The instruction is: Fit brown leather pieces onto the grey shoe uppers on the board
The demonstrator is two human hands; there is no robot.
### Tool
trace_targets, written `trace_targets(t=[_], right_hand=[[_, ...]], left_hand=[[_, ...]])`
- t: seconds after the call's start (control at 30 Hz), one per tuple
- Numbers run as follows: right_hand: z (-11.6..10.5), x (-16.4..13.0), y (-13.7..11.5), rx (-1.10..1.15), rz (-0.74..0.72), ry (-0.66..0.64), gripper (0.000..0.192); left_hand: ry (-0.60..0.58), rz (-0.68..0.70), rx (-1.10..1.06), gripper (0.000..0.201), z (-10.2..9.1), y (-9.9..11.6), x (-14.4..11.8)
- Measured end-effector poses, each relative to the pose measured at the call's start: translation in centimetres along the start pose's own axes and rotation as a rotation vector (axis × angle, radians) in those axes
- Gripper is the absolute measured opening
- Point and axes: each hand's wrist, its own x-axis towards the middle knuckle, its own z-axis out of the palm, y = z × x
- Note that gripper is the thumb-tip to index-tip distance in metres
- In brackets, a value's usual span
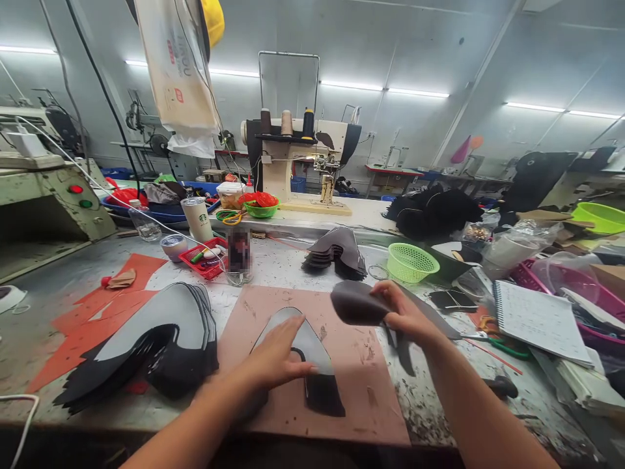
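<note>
Workshop behind is showing grey walls, strip lights and a row of machines; closest sewing machine [336, 146] is standing beyond the bench's far edge, carrying three thread cones [287, 124].

Bench [420, 413]: pink mat [234, 342] is lying at middle of the near edge. Grey-and-black curved panel [319, 361] is lying flat on it, around mat centre, black end pointing at the mat's near edge.

Left hand [276, 352] is resting palm down on that panel, fingers stretched out, thumb spread apart from them, not gripping.

Right hand [405, 316] is pinching a dark curved piece [356, 303], thumb and fingers clamped on its edge. Piece is hanging over the mat's far right corner, broad end pointing left. Dark strip is showing under the hand; can't tell if it's the same piece.

Left stack [188, 299] of similar panels is sitting just off the mat's left edge, partly over orange sheets [114, 316]. Smaller rear stack [339, 247] is sitting past the mat's far edge, green basket [413, 264] standing just right of it. Spiral notebook [537, 319] is lying toward the bench's right edge. Red tray [202, 260] is sitting toward the far left corner, tumbler [196, 218] standing just behind.
</note>
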Motion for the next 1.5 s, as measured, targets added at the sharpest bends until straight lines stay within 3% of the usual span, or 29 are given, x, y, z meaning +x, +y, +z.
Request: trace_targets(t=[0.1, 0.2, 0.27, 0.33, 0.4, 0.47, 0.53, 0.6, 0.67, 0.8, 0.9, 1.0, 1.17, 1.5], right_hand=[[3.2, -1.4, -4.0, -0.052, -0.236, 0.005, 0.046], [4.3, -2.3, -6.2, -0.120, -0.392, -0.054, 0.047], [4.2, -2.4, -6.7, -0.096, -0.447, -0.171, 0.049], [4.2, -2.2, -6.9, -0.064, -0.486, -0.195, 0.039], [4.4, -2.0, -7.2, -0.092, -0.529, -0.082, 0.021], [4.9, -2.0, -7.8, -0.155, -0.577, 0.061, 0.022], [5.3, -2.1, -8.3, -0.170, -0.597, 0.145, 0.026], [5.6, -2.1, -8.4, -0.103, -0.528, 0.167, 0.025], [6.1, -1.7, -7.6, 0.017, -0.359, 0.138, 0.021], [9.1, -0.6, -3.2, 0.182, 0.075, -0.032, 0.021], [12.2, 0.1, 0.5, 0.193, 0.220, -0.083, 0.025], [14.2, 0.9, 2.8, 0.149, 0.199, -0.054, 0.027], [15.2, 2.4, 3.9, -0.041, 0.084, -0.020, 0.030], [15.2, 2.3, 3.5, -0.284, 0.125, -0.063, 0.032]], left_hand=[[0.020, 0.177, -0.515, 0.085, 0.4, 2.4, 0.3], [-0.007, 0.130, -0.830, 0.060, -0.6, 3.4, -0.3], [0.046, 0.092, -0.745, 0.045, -2.3, 3.4, -0.8], [0.119, 0.125, -0.542, 0.033, -4.4, 3.5, -1.3], [0.212, 0.164, -0.365, 0.027, -6.3, 3.7, -1.7], [0.276, 0.162, -0.293, 0.027, -7.8, 4.3, -2.1], [0.261, 0.130, -0.345, 0.028, -8.6, 4.8, -2.6], [0.185, 0.090, -0.508, 0.030, -8.5, 4.8, -3.0], [0.104, 0.029, -0.710, 0.035, -7.6, 4.1, -3.2], [0.054, -0.208, -0.897, 0.050, -3.3, 0.5, -2.8], [0.176, -0.287, -0.650, 0.046, -0.4, -2.7, -1.8], [0.326, -0.293, -0.264, 0.046, 0.5, -4.8, -0.8], [0.281, -0.207, 0.192, 0.043, -0.2, -6.0, 0.5], [0.202, -0.211, 0.300, 0.034, 0.0, -7.2, 1.1]])
